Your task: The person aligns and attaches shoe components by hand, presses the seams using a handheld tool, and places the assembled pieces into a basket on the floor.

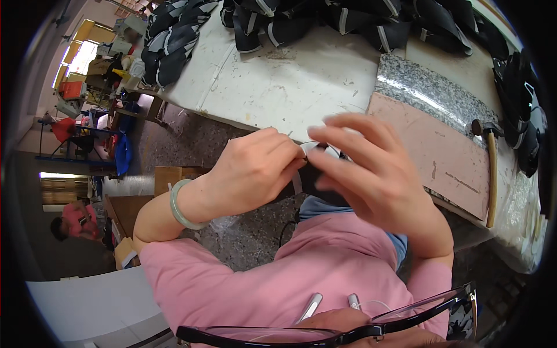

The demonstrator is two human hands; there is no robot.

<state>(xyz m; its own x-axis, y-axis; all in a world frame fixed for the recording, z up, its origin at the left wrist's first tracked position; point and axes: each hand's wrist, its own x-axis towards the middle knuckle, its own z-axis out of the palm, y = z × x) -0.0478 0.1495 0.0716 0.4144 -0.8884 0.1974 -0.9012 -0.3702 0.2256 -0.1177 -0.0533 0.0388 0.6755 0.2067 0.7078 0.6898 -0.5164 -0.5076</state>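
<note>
Over the near edge of the table, my left hand (258, 165) is closed, thumb and fingertips pinching the edge of a black shoe-upper-like piece (319, 182) with a white part at its top. The piece hangs below my fingers, partly hidden by both hands. My right hand (377, 174) is just to its right, fingers apart and slightly blurred. Its fingertips are close to the white part; I cannot tell whether they touch it. The right thumb is hidden.
Black pieces with grey strips (342, 23) are heaped along the far side of the white table (284, 87). At right lie a speckled stone slab (429, 84), a pinkish board (423, 151) and a hammer (492, 174). A person (81, 220) is at far left.
</note>
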